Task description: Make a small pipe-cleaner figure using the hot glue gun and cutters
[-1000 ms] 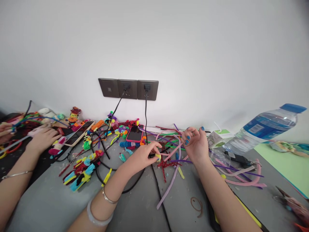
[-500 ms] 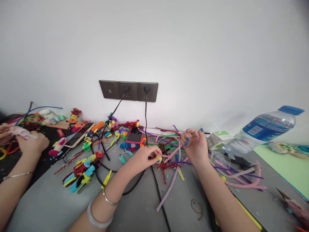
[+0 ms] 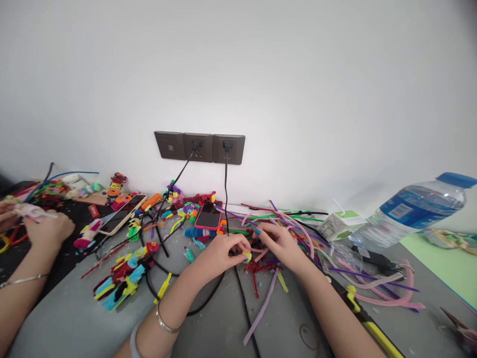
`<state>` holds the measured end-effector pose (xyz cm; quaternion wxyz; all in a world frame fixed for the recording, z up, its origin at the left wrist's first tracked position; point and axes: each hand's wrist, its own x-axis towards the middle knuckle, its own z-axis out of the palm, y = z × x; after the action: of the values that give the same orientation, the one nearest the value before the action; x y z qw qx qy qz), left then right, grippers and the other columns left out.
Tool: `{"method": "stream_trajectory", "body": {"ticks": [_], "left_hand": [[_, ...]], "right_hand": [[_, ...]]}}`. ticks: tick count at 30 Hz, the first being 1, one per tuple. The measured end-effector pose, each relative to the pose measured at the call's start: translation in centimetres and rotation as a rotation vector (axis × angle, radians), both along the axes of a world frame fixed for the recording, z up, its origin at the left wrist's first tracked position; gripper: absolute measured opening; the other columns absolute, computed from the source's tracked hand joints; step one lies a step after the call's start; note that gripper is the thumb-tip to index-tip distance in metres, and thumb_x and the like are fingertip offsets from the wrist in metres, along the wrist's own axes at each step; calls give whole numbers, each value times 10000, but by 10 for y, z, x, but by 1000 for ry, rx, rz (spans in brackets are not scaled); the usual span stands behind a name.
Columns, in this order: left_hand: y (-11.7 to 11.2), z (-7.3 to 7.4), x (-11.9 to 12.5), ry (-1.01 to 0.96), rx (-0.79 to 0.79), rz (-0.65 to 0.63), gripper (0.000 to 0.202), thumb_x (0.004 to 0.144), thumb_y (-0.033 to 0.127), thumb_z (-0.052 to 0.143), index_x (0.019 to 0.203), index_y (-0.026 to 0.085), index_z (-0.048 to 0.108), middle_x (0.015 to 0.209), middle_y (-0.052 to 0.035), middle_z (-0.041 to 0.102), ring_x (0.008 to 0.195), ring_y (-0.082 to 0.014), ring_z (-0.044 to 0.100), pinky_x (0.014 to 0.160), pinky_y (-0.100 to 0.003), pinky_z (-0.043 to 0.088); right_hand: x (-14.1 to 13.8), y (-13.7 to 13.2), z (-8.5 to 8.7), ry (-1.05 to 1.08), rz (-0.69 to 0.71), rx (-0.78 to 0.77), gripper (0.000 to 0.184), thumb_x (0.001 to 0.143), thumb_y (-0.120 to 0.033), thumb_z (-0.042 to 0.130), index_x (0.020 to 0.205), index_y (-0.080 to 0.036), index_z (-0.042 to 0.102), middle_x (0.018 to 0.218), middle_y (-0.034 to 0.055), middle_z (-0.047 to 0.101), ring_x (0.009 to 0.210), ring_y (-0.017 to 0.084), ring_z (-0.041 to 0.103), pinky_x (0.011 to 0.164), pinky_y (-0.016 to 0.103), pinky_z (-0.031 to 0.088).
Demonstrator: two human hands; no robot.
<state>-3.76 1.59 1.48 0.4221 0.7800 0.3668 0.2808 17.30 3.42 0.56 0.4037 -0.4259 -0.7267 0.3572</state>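
My left hand (image 3: pixel 225 256) is closed in a pinch on a small yellow piece of pipe cleaner (image 3: pixel 246 256), with a pink pipe cleaner (image 3: pixel 257 250) running out of it to the right. Close beside it, my right hand (image 3: pixel 280 246) has its thumb and fingers drawn together above the pink strand; whatever lies between the fingertips is hidden. Under both hands is a red tinsel pipe-cleaner shape (image 3: pixel 255 271). A lilac strip (image 3: pixel 265 313) and a short yellow strip (image 3: pixel 282 281) lie in front of my right hand.
Pipe-cleaner figures (image 3: pixel 124 276), a pink-edged phone (image 3: pixel 209 215) and black cords (image 3: pixel 242 298) lie leftward. A water bottle (image 3: pixel 413 211), a drink carton (image 3: pixel 341 224) and scissors (image 3: pixel 458 323) are on the right. At far left, another person's hands (image 3: pixel 48 226) hold a pale object.
My right hand, raised with its fingers loosely curled before, has come down and left beside my left hand. The left hand keeps its pinch on the yellow piece. The view has tilted slightly up.
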Motion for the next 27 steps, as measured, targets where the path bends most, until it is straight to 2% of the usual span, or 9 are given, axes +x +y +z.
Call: {"method": "stream_trajectory", "body": {"ticks": [5, 10, 16, 27], "left_hand": [[1, -1, -1, 11, -15, 4, 149, 814, 132, 611, 942, 197, 654, 931, -21, 709, 803, -138, 647, 759, -246, 508], [2, -1, -3, 23, -16, 7, 138, 812, 134, 619, 931, 193, 656, 921, -25, 705, 806, -138, 644, 757, -244, 509], [3, 0, -2, 32, 18, 11, 129, 805, 128, 625, 910, 196, 653, 910, -23, 708, 819, -148, 644, 788, -258, 509], [1, 1, -1, 30, 26, 13, 121, 804, 134, 614, 898, 194, 661, 881, -17, 710, 802, -147, 648, 770, -246, 500]], "right_hand": [[2, 2, -4, -121, 76, -22, 229, 843, -279, 637, 627, -201, 639, 624, -2, 532, 562, 140, 458, 520, 259, 327], [3, 4, -9, -275, 140, -107, 74, 749, -152, 668, 702, -209, 672, 697, -3, 570, 582, 132, 491, 531, 249, 352], [3, 1, -9, -324, 137, -92, 140, 713, -68, 606, 687, -205, 613, 713, -11, 537, 624, 137, 503, 558, 249, 366], [2, -7, 2, -422, 172, -120, 182, 676, -32, 527, 676, -209, 486, 734, -13, 514, 645, 139, 472, 570, 248, 336]]}}
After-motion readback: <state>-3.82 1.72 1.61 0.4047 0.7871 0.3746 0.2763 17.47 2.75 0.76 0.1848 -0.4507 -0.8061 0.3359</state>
